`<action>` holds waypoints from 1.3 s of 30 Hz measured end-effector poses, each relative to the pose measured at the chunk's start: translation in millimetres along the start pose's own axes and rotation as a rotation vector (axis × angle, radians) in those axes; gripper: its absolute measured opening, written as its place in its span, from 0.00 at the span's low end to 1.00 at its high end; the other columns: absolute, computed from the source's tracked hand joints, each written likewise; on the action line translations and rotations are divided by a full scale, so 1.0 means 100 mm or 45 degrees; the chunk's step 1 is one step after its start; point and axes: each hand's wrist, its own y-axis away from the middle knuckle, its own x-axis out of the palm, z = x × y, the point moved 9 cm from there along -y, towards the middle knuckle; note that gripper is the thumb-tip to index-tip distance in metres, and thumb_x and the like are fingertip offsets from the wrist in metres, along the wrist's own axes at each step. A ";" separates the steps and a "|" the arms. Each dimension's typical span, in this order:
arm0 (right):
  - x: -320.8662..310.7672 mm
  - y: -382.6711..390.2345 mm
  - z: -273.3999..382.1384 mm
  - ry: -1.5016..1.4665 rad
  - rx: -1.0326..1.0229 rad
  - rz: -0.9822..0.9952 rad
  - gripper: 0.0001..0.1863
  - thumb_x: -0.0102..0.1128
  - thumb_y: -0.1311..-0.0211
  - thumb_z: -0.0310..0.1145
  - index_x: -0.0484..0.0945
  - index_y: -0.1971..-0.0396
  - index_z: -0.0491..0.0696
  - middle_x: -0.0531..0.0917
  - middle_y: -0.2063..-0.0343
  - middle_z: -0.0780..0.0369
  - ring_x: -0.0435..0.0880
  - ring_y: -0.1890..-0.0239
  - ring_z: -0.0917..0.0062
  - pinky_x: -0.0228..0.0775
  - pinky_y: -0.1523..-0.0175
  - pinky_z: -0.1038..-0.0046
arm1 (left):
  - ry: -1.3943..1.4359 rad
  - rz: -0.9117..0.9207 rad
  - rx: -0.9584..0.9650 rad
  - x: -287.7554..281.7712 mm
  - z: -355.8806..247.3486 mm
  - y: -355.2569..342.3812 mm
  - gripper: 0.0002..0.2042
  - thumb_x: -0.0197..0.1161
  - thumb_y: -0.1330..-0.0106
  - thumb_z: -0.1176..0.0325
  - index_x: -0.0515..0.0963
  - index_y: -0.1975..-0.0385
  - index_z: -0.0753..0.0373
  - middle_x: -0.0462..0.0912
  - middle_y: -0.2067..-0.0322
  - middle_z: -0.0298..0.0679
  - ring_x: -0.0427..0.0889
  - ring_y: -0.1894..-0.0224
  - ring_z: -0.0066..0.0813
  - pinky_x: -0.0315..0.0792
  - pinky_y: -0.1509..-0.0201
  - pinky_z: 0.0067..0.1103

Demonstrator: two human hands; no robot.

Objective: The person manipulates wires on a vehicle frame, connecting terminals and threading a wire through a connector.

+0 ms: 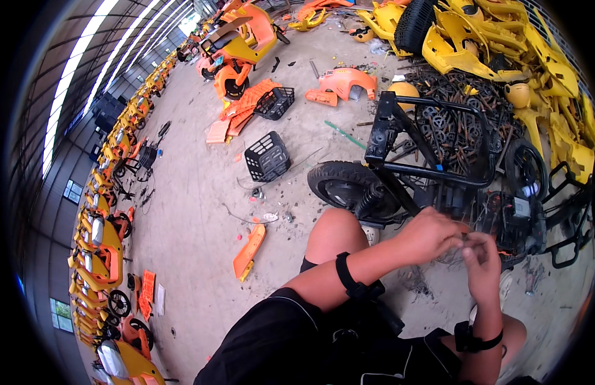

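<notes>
Item, right of frame: my left hand [431, 235] and right hand [482, 255], fingers pinched together on something small at the stripped black scooter frame [438, 173]; I judge dismantling underway.

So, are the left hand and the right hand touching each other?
Touching. The head view shows the left hand meeting the right hand at the fingers, beside the black scooter frame.

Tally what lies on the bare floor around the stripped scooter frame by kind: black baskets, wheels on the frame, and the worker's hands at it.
Black plastic baskets: 2, the near basket and the far basket
Wheels on the black frame: 2, the front wheel and the rear wheel
Hands at the frame: 2, the left hand and the right hand
Total: 6
</notes>
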 end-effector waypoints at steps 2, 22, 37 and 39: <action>-0.01 -0.01 0.18 0.214 -0.147 0.034 0.11 0.65 0.38 0.25 0.76 0.57 0.42 0.76 0.62 0.63 0.66 0.77 0.86 0.60 0.71 0.83 | 0.082 0.026 -0.033 0.02 0.03 -0.01 0.07 0.67 0.40 0.63 0.80 0.74 0.60 0.81 0.77 0.38 0.80 0.70 0.40 0.68 0.59 0.32; -0.06 0.07 -0.05 -0.029 0.037 -0.106 0.12 0.53 0.28 0.30 0.71 0.73 0.42 0.72 0.77 0.67 0.67 0.78 0.88 0.60 0.72 0.82 | -0.063 -0.082 0.125 0.03 -0.18 0.01 0.07 0.67 0.40 0.60 0.80 0.73 0.55 0.79 0.77 0.32 0.77 0.69 0.33 0.64 0.58 0.28; 0.01 0.09 -0.23 -0.285 0.335 0.028 0.16 0.50 0.25 0.38 0.71 0.75 0.46 0.72 0.80 0.67 0.67 0.83 0.88 0.59 0.78 0.83 | -0.144 -0.087 0.199 -0.01 -0.28 0.02 0.07 0.68 0.46 0.68 0.74 0.76 0.57 0.78 0.75 0.32 0.77 0.67 0.33 0.63 0.58 0.29; 0.04 0.11 -0.30 -0.416 0.468 0.015 0.17 0.51 0.26 0.39 0.71 0.75 0.46 0.72 0.81 0.66 0.67 0.84 0.87 0.59 0.79 0.82 | -0.175 -0.123 0.263 -0.04 -0.35 0.01 0.08 0.68 0.46 0.68 0.74 0.77 0.57 0.77 0.75 0.32 0.77 0.66 0.32 0.63 0.57 0.30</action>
